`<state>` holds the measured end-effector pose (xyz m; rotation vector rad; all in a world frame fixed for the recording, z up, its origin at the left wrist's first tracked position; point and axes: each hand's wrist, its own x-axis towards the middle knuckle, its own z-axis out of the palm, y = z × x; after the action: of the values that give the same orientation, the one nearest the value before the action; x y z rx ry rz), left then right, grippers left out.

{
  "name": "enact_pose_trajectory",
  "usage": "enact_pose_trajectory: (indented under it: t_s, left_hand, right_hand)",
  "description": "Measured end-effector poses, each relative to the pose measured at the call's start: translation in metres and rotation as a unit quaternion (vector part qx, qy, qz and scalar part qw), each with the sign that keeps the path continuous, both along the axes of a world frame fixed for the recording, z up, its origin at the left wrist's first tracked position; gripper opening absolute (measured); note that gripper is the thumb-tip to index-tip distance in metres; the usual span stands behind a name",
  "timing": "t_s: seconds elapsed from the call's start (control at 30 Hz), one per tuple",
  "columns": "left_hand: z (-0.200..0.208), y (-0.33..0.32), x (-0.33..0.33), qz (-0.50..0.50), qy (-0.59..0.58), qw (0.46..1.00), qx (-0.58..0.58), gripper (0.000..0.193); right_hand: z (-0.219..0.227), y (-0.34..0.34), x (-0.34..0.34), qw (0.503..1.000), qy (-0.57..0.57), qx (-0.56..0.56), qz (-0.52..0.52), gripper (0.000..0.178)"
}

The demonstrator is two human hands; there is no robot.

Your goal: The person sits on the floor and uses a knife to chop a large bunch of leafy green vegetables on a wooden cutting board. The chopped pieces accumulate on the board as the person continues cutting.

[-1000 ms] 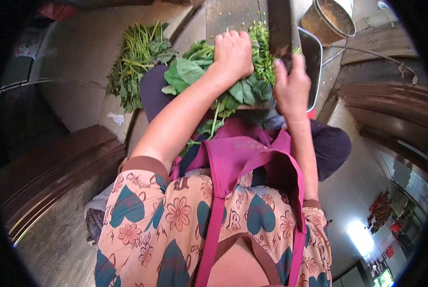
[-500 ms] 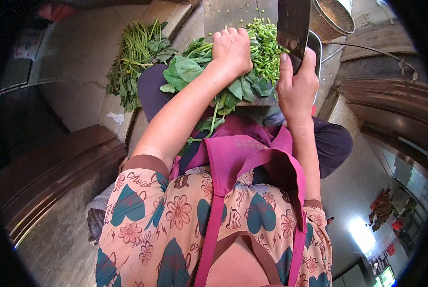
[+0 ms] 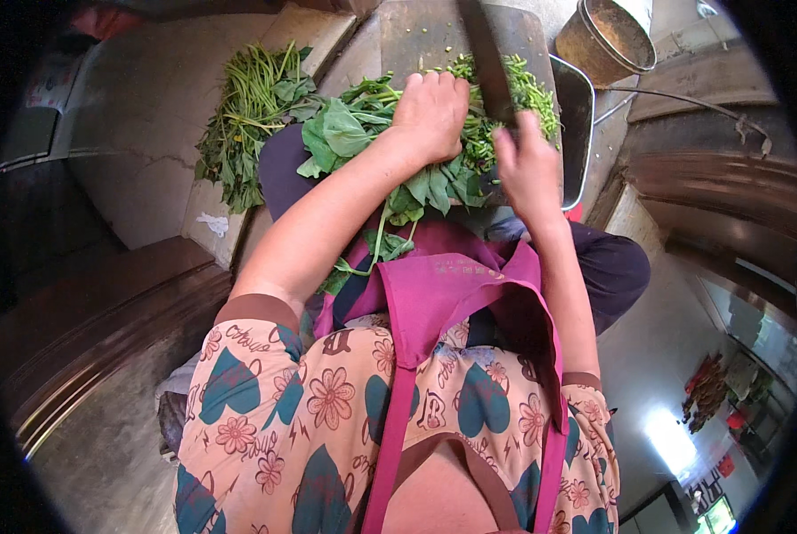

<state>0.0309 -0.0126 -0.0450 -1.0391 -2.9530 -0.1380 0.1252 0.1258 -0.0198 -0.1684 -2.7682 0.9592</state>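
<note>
My left hand [image 3: 434, 116] is closed over a bunch of leafy greens [image 3: 341, 132], pressing it onto a dark chopping board [image 3: 416, 40]. Leaves spread out to its left and hang over the board's near edge. In my right hand [image 3: 530, 169] is a cleaver [image 3: 486, 62], its broad blade seen nearly edge-on and a bit blurred, close to the right of my left hand. Chopped green stems [image 3: 532, 93] lie heaped on the board under and beside the blade. The blade's lower edge is hard to make out.
A second pile of greens [image 3: 252, 125] lies at the left on a ledge. A dark metal basin [image 3: 577, 125] with a pale rim sits by the board's right edge. Behind it stands a dirty bucket [image 3: 605, 40]. A crumpled white scrap [image 3: 212, 223] lies near the left pile.
The cleaver has moved left and turned from showing its flat side to nearly edge-on. My right hand has moved left with it, uncovering the basin. My left hand has barely shifted.
</note>
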Motion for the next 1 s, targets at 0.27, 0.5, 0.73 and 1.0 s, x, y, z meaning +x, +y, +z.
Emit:
enact_pose_trajectory:
  t_s: [0.27,0.5,0.73,1.0]
  left_hand:
    - [-0.003,-0.001,0.003,0.009,0.009,1.000,0.021,0.046]
    - [-0.001,-0.005,0.015,0.052,0.018,0.998,0.033,0.058]
    - [0.013,-0.024,0.010,0.077,-0.024,0.997,0.009,0.090]
    - [0.008,-0.019,0.001,0.024,-0.038,0.998,-0.041,0.055]
  right_hand:
    - [0.056,-0.010,0.000,0.983,0.173,-0.053,-0.027,0.023]
    - [0.004,-0.013,-0.004,0.997,-0.067,0.020,0.028,0.025]
    - [-0.002,-0.006,-0.001,0.999,-0.049,0.001,0.011,0.025]
    - [0.074,0.009,-0.006,0.977,0.171,-0.127,-0.026,0.028]
